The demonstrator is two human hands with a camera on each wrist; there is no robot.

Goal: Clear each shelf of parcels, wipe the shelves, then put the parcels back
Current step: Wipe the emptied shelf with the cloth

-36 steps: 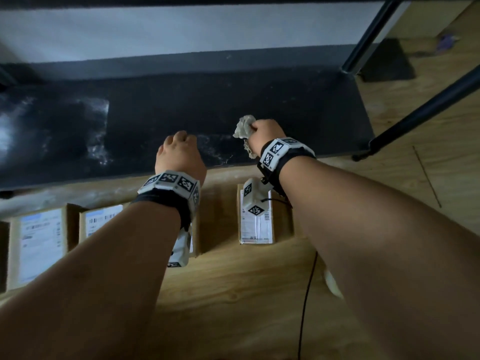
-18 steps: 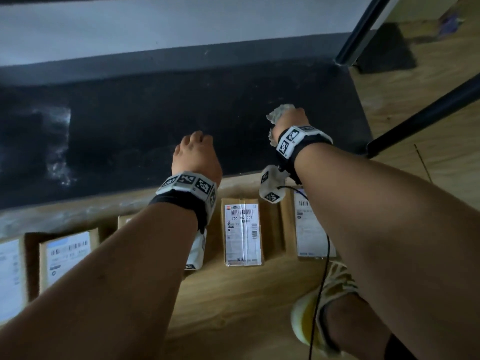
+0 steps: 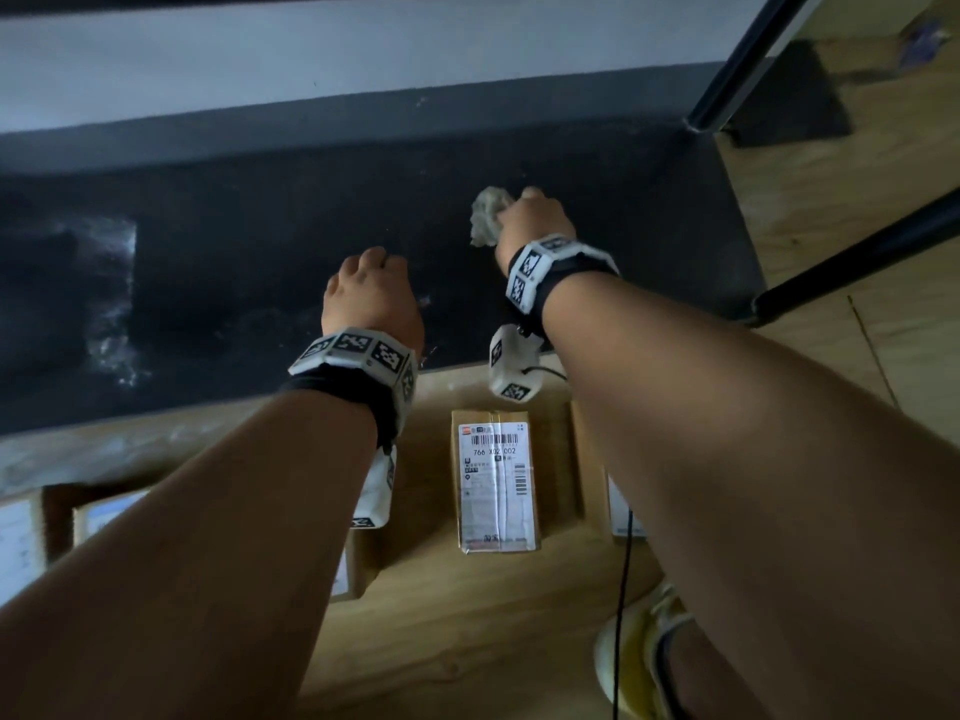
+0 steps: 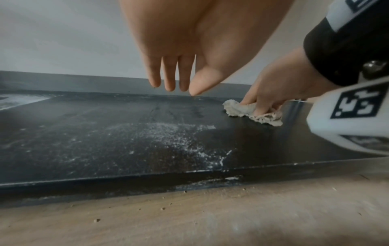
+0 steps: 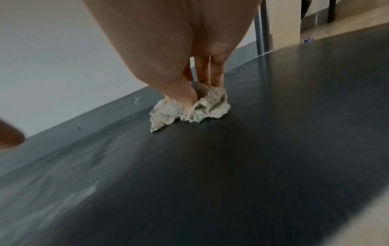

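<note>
A crumpled grey-white cloth [image 3: 485,220] [image 5: 189,108] [image 4: 252,111] lies on the black bottom shelf [image 3: 260,241] [image 5: 273,149] [image 4: 94,133], right of its middle. My right hand [image 3: 530,220] pinches it between thumb and fingers [image 5: 210,71] and presses it onto the board. My left hand [image 3: 369,293] hovers above the shelf's front part and holds nothing; its fingers [image 4: 168,78] hang straight. White dust [image 4: 168,133] streaks the board near the front edge. Brown parcels with white labels [image 3: 496,480] lie on the wooden floor in front of the shelf.
Other parcels [image 3: 104,511] lie to the left, and one [image 3: 621,506] is half hidden by my right arm. Black rack posts [image 3: 737,59] [image 5: 262,33] stand at the shelf's right end. A pale dusty patch [image 3: 111,298] marks its left part. My yellow shoe [image 3: 639,662] stands at lower right.
My right hand swept the cloth to the right, then back left and farther in on the shelf. My left hand stayed hovering beside it.
</note>
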